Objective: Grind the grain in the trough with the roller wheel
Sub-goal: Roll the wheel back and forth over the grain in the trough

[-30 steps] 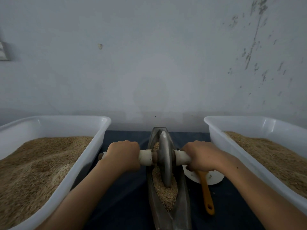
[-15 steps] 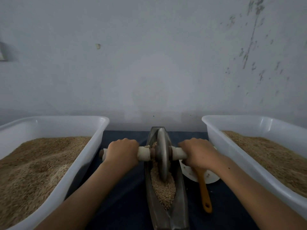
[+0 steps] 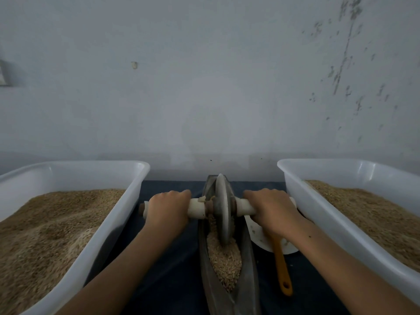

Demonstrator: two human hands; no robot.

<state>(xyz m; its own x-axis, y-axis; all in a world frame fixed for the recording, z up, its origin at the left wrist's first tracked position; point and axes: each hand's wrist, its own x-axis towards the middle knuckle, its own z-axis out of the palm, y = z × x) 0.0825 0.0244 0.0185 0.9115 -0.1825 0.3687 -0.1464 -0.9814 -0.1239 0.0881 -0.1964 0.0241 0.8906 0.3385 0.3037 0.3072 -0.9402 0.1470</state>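
Observation:
A narrow grey metal trough (image 3: 246, 267) runs away from me down the middle of the dark table, with tan grain (image 3: 223, 258) heaped in its near half. The grey roller wheel (image 3: 222, 208) stands upright in the trough's far half, its pale axle handle sticking out on both sides. My left hand (image 3: 168, 206) grips the left handle, my right hand (image 3: 271, 206) grips the right one. Both forearms reach in from the bottom corners.
White plastic tubs of grain flank the trough, one on the left (image 3: 127, 201) and one on the right (image 3: 302, 198). A white dish (image 3: 258, 235) with an orange-handled tool (image 3: 281, 271) lies under my right wrist. A grey wall (image 3: 204, 87) stands close behind.
The wheel has rolled away from me along the trough toward its far end, and both hands went forward with the handles. More grain lies uncovered in the near half.

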